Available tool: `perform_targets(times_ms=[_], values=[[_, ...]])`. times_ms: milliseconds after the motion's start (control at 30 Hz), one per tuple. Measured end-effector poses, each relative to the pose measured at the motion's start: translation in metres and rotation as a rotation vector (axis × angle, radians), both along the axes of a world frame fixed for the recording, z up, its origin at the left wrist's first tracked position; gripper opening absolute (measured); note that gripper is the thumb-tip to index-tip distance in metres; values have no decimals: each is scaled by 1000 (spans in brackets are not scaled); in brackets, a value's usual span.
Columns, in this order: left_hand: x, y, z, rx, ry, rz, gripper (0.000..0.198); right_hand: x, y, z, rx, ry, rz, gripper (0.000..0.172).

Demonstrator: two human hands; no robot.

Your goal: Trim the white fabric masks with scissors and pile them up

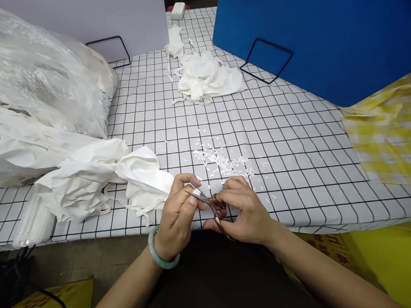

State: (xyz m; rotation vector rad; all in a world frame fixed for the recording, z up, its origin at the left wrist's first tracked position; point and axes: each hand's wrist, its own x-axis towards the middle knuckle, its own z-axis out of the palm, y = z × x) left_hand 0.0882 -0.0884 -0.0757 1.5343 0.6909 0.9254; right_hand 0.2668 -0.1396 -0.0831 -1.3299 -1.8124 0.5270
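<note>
Snipping seems the step: left hand (pixel 177 213) pinches a white strip (pixel 196 191), right hand (pixel 246 212) holds parted scissors (pixel 204 198); closing them likely calls for steadiness.

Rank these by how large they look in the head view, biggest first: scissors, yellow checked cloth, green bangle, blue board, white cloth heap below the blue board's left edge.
1. Blue board
2. Yellow checked cloth
3. White cloth heap
4. Scissors and green bangle: too close to rank, both partly hidden.
</note>
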Motion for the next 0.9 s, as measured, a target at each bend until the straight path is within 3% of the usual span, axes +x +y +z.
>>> perform_targets(times_ms=[467,800,900], values=[[6,3,-3,70,44,-29,32,1,-4,-4,6,-8,-61,40],[25,9,-6,40,119,-150,34,13,-22,-20,13,-108,-266,47],[28,10,-10,9,126,-160,35,16,-28,-28,-92,-16,-346,50]])
